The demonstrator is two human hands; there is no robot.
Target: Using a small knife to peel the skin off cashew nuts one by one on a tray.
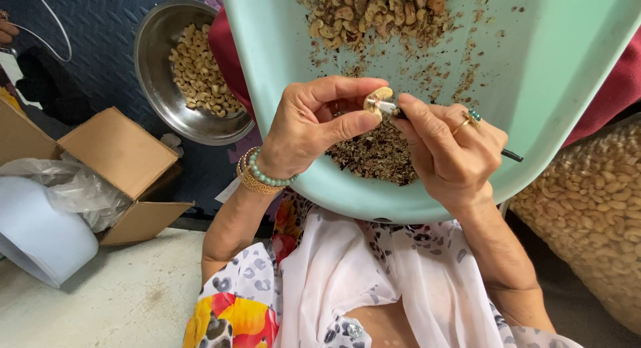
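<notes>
We take the mint-green plastic tray (pixel 561 74) on the lap as our landmark. Over its near half, our left hand (pixel 310 124) has thumb and forefinger pinched tight on a pale cashew nut (pixel 380 98), the other fingers curled loosely beneath. Our right hand (pixel 444 151) is clenched around a small knife (pixel 400 111) with a dark handle, its metal tip touching the nut just beside the left thumb. A ring with a green stone sits on a right finger, and a gold bangle with a string of green beads (pixel 262 173) circles the left wrist.

Directly under the hands, on the tray's floor, lies a dark heap of peeled skins (pixel 377 154). At the tray's far edge we see a pile of unpeeled cashews (pixel 374 11), brown flecks scattered between the two heaps.

Nearer than the tray, a patterned white and floral garment (pixel 347 288) covers the lap. Left of the tray, low down, the floor is pale bare concrete (pixel 113 301); on it stands an open brown cardboard box (pixel 117 151) lined with crumpled clear plastic, a white rounded container (pixel 37 231) touching its near side. Left of the tray and farther off, a steel bowl (pixel 157 74) holding peeled pale cashews rests on a dark blue textured mat (pixel 93 41). Right of the tray, a large clear sack of cashews (pixel 594 208) bulges close beside it.
</notes>
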